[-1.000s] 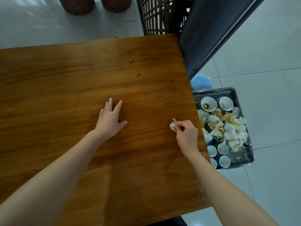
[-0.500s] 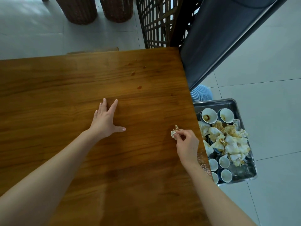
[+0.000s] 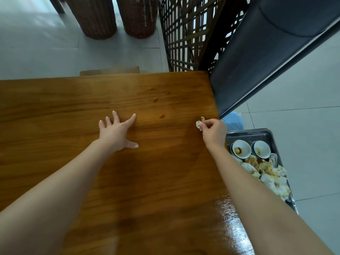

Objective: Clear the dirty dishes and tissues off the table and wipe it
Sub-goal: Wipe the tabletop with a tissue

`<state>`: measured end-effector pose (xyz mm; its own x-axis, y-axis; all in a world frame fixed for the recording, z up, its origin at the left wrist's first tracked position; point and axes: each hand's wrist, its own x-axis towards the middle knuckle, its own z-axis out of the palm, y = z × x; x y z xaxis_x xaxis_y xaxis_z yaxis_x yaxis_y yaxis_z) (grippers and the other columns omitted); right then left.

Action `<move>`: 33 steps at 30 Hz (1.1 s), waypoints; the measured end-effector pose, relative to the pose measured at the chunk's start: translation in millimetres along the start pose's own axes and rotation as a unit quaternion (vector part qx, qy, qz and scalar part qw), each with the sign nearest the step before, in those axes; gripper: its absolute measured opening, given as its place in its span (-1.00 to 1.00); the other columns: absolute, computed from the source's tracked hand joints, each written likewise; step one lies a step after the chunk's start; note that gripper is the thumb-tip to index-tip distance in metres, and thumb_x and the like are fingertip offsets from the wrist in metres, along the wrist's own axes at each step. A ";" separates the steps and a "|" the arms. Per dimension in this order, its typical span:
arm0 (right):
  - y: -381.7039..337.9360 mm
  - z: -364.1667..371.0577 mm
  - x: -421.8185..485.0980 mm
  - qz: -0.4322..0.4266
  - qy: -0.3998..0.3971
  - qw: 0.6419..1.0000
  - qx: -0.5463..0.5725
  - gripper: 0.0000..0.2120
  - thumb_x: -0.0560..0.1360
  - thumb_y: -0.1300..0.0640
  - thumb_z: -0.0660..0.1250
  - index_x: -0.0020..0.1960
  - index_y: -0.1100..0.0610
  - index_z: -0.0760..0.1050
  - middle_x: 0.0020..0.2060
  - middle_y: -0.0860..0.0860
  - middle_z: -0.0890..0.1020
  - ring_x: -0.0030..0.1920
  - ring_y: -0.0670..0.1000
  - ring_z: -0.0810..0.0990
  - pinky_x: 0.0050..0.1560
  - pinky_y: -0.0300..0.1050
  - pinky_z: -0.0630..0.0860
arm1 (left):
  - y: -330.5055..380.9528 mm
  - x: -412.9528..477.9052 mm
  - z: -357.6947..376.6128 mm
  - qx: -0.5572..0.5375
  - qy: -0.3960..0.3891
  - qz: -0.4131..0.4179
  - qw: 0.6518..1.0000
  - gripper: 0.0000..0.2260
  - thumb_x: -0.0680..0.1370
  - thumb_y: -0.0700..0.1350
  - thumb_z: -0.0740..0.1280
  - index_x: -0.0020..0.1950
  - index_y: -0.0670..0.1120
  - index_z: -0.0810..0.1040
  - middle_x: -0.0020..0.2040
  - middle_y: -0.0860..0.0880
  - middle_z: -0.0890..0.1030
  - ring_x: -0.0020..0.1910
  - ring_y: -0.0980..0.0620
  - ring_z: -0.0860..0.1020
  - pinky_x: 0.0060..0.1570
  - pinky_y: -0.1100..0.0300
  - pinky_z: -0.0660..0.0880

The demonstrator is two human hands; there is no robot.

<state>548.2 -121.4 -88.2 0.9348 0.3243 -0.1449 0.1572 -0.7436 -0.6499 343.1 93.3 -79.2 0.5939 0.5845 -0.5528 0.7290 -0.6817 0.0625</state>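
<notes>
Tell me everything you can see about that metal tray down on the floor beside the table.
The metal tray is a shiny, rectangular steel pan with a raised rim and rounded corners, sitting on the pale tiled floor to the right of the wooden table. It holds two white bowls with brown sauce stains at its far end and a heap of crumpled, stained tissues behind them. The person's right forearm hides its near end. Neither hand touches it.
</notes>
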 end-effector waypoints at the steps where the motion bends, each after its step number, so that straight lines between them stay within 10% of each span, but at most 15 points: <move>1: -2.2 1.1 8.0 -0.001 0.004 1.000 0.000 -0.84 0.47 0.16 0.41 0.01 0.20 0.64 -0.07 0.08 0.66 -0.11 -0.06 0.55 -0.14 -0.29 0.44 | 1.6 0.8 -0.7 0.011 -0.004 -0.004 1.000 0.02 0.31 0.30 0.46 0.52 0.26 -0.18 0.55 -0.26 -0.16 0.51 -0.35 -0.06 0.41 -0.31 -0.10; 15: -41.6 73.6 -95.3 -0.161 -0.126 0.979 0.001 -0.85 0.51 0.25 0.35 0.05 0.14 0.62 -0.06 -0.06 0.59 -0.09 -0.22 0.48 -0.15 -0.56 0.36 | 12.9 4.5 -4.4 -0.030 -0.010 -0.049 0.998 0.06 0.24 0.16 0.56 0.52 0.27 -0.09 0.56 -0.24 -0.13 0.51 -0.33 -0.03 0.39 -0.31 0.07; 33: -62.9 77.3 -38.6 -0.175 -0.097 0.980 -0.009 -0.86 0.53 0.24 0.32 0.05 0.15 0.61 -0.08 -0.09 0.52 -0.18 -0.26 0.41 -0.23 -0.58 0.32 | 17.5 1.3 -9.5 -0.077 -0.022 -0.068 0.994 0.05 0.25 0.05 0.59 0.53 0.27 -0.05 0.56 -0.22 -0.17 0.52 -0.32 -0.09 0.41 -0.27 0.07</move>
<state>477.5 -41.9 -99.4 0.7450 0.6647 -0.0562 0.4643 -0.5772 -0.6717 359.9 86.3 -70.9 0.4738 0.6445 -0.6001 0.8469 -0.5203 0.1097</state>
